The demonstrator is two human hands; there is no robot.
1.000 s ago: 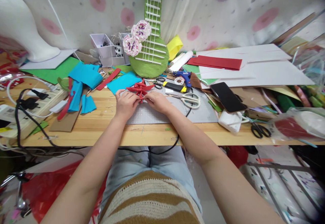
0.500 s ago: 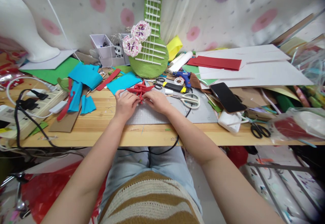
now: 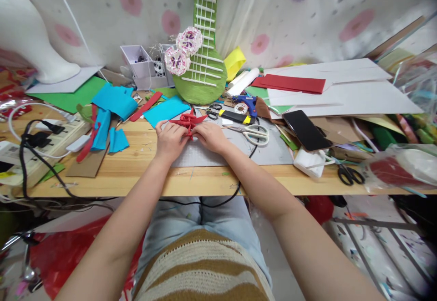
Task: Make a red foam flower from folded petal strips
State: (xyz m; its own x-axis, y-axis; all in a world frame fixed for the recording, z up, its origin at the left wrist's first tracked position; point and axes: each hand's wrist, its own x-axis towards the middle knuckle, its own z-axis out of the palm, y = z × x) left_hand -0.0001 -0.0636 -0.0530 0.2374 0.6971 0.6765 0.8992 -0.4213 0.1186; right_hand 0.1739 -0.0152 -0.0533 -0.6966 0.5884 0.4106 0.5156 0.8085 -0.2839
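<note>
Head view. The left hand (image 3: 171,140) and right hand (image 3: 211,136) meet at the near side of a red flower (image 3: 190,119) with pointed petals; the fingers of each are drawn together, pinching its near part, though the exact contact of the fingertips is partly hidden. The flower lies over the far left part of a grey mat (image 3: 273,153) on the wooden desk (image 3: 133,162). A blue sheet (image 3: 164,112) lies just beyond the left hand. To the right of the flower are a yellow-and-black cutter (image 3: 235,117) and, nearer the person, white-handled scissors (image 3: 256,135), which lie near the right hand. Behind the cutter sits a blue glue gun (image 3: 251,104). A green guitar (image 3: 201,89) with white strings stands upright at the back, two pink-and-white flowers (image 3: 183,51) on its left side. Farther right, a dark phone (image 3: 305,130) lies tilted; at far left rests a power strip (image 3: 73,138).
</note>
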